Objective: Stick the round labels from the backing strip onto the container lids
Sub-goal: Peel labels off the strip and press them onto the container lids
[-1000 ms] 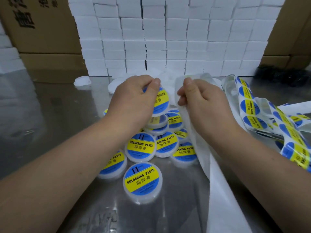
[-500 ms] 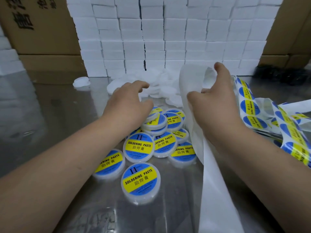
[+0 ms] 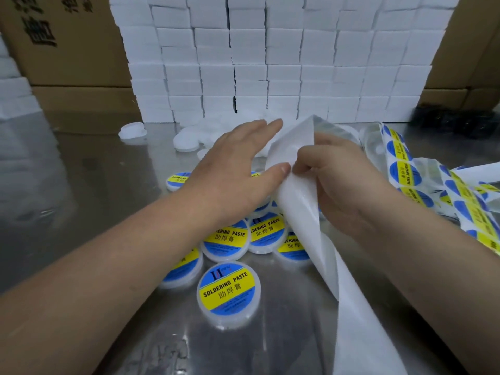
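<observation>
Several round white containers with blue and yellow "SOLDERING PASTE" labels on their lids [image 3: 229, 288] lie heaped on the steel table [image 3: 94, 201]. My left hand [image 3: 238, 169] reaches over the heap with fingers straight, its thumb touching the white backing strip [image 3: 295, 207]. My right hand [image 3: 343, 182] pinches that strip, which folds up into a peak and trails down toward me. More of the strip carrying unpeeled round labels [image 3: 404, 171] loops to the right. Plain white lids without labels [image 3: 186, 143] lie beyond my hands, partly hidden.
A wall of stacked white boxes [image 3: 270, 63] stands at the back, with brown cartons [image 3: 65, 41] on both sides. A lone white lid [image 3: 132, 130] sits at the back left. A dark object [image 3: 460, 123] lies at the back right.
My left hand let go of a labelled container onto the heap and has stretched forward with fingers straight. My right hand drew the bare backing strip up and left into a peak.
</observation>
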### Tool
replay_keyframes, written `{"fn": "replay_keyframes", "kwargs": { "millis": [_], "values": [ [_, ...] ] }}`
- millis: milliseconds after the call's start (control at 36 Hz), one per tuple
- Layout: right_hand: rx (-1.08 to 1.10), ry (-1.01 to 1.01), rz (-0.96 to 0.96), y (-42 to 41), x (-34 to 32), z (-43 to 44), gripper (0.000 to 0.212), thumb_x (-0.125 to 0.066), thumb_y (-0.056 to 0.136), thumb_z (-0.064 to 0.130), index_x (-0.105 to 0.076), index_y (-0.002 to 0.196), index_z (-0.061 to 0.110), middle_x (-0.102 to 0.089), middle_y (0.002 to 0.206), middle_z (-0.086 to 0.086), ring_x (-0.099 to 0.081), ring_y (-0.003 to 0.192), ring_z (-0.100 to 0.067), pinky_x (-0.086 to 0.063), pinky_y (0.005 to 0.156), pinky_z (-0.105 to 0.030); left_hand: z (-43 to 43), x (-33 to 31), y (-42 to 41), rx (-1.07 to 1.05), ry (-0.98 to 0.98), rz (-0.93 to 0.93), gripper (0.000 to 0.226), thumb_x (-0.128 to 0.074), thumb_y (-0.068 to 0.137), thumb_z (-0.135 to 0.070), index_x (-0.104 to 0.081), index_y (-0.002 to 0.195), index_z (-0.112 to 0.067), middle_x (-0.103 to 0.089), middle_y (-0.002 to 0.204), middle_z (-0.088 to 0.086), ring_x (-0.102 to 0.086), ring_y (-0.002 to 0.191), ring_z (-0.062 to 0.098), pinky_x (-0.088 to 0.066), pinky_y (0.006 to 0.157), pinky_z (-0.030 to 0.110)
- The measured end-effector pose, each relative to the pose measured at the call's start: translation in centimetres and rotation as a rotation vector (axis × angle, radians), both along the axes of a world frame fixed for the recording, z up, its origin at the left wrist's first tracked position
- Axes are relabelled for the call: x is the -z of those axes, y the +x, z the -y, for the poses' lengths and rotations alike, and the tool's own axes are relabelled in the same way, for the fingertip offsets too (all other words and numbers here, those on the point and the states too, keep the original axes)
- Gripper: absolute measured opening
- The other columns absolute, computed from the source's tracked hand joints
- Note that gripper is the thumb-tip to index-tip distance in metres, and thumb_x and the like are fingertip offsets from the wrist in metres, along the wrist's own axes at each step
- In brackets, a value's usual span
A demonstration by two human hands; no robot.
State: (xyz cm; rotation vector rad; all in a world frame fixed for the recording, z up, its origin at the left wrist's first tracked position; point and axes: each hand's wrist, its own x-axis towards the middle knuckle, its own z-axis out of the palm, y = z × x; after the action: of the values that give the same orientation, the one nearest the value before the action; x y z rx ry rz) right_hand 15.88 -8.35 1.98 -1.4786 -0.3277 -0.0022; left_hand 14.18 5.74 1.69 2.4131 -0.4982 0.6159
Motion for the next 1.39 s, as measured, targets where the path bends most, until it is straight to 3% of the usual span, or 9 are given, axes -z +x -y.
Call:
{"fn": "replay_keyframes", "kwargs": {
  "millis": [222,361,472,667,750,889,1139,1278,1389],
  "values": [
    [0.083,0.170,-0.122,0.3,-0.1,0.2,0.010,-0.058,0.085,0.025,-0.062,0.083,0.016,-0.060,0.072,-0.002,-0.058,0.066,-0.017,-0.045,0.062,-0.028,0.5,0.4,-0.3,0.080,0.036,-0.011,0.045,-0.058,0.084,-0.035,-0.052,0.128,-0.037,-0.040,0.141,-0.015,-0.031,0.129,0.001,-0.018,0.098,0.010],
    [0.232,0.116,-0.019,0.7,0.0,0.0,0.010,-0.056,0.084,0.015,-0.050,0.077,0.012,-0.044,0.074,-0.012,-0.045,0.072,-0.023,-0.035,0.068,-0.036,0.7,0.6,-0.3,0.092,0.113,0.033,0.041,-0.061,0.084,-0.032,-0.057,0.125,-0.030,-0.052,0.128,-0.012,-0.042,0.120,0.004,-0.028,0.099,0.015],
    [0.303,0.023,0.035,0.7,0.2,0.3,0.010,-0.055,0.073,0.007,-0.049,0.079,0.002,-0.046,0.079,-0.024,-0.044,0.072,-0.024,-0.036,0.066,-0.037,0.5,0.4,-0.4,0.041,-0.018,0.035,0.039,-0.058,0.085,-0.035,-0.056,0.123,-0.031,-0.048,0.102,-0.026,-0.037,0.098,-0.010,-0.022,0.079,-0.005],
    [0.309,0.011,0.075,0.9,0.3,0.6,0.035,-0.050,0.074,0.001,-0.060,0.100,0.022,-0.067,0.086,-0.001,-0.061,0.073,-0.021,-0.048,0.064,-0.031,0.6,0.5,-0.4,0.007,-0.036,0.011,0.040,-0.055,0.086,-0.035,-0.054,0.125,-0.030,-0.041,0.087,-0.031,-0.032,0.089,-0.017,-0.020,0.075,-0.009],
    [0.315,-0.051,0.127,0.8,0.4,0.6,0.024,-0.050,0.073,-0.004,-0.061,0.082,0.015,-0.056,0.067,0.002,-0.048,0.059,-0.014,-0.038,0.057,-0.022,0.5,0.5,-0.3,-0.008,-0.102,-0.020,0.040,-0.052,0.086,-0.036,-0.052,0.126,-0.032,-0.049,0.093,-0.029,-0.038,0.093,-0.013,-0.027,0.077,-0.004],
    [0.330,-0.144,0.201,0.7,0.4,0.6,0.043,-0.049,0.072,-0.009,-0.022,0.055,0.021,-0.017,0.043,0.012,-0.016,0.040,-0.007,-0.015,0.036,-0.016,0.4,0.5,-0.2,-0.004,-0.139,-0.051,0.044,-0.049,0.084,-0.040,-0.047,0.128,-0.039,-0.052,0.110,-0.023,-0.045,0.101,-0.007,-0.031,0.079,0.006],
    [0.161,-0.249,0.172,0.0,0.7,-0.1,0.004,-0.056,0.075,-0.001,-0.055,0.078,0.002,-0.055,0.069,-0.008,-0.049,0.063,-0.018,-0.041,0.060,-0.033,0.4,0.6,0.0,0.033,-0.255,-0.099,0.046,-0.052,0.089,-0.040,-0.039,0.132,-0.051,-0.050,0.127,-0.020,-0.049,0.112,-0.001,-0.038,0.090,0.022],
    [-0.064,-0.063,0.135,-0.4,0.3,-0.1,0.035,-0.049,0.059,-0.003,-0.065,0.087,0.013,-0.071,0.084,-0.010,-0.068,0.083,-0.029,-0.055,0.074,-0.042,0.5,0.6,0.0,0.008,-0.220,-0.080,0.040,-0.055,0.086,-0.034,-0.052,0.124,-0.045,-0.056,0.121,-0.017,-0.052,0.104,-0.001,-0.033,0.082,0.007],
    [-0.038,-0.016,0.049,-0.2,0.3,-0.3,0.028,-0.048,0.071,-0.008,-0.062,0.091,0.005,-0.065,0.084,-0.017,-0.065,0.076,-0.031,-0.052,0.072,-0.042,0.5,0.3,-0.1,-0.009,-0.198,-0.054,0.038,-0.060,0.084,-0.032,-0.056,0.121,-0.043,-0.059,0.115,-0.017,-0.053,0.098,-0.002,-0.034,0.080,0.006]
  ]
}}
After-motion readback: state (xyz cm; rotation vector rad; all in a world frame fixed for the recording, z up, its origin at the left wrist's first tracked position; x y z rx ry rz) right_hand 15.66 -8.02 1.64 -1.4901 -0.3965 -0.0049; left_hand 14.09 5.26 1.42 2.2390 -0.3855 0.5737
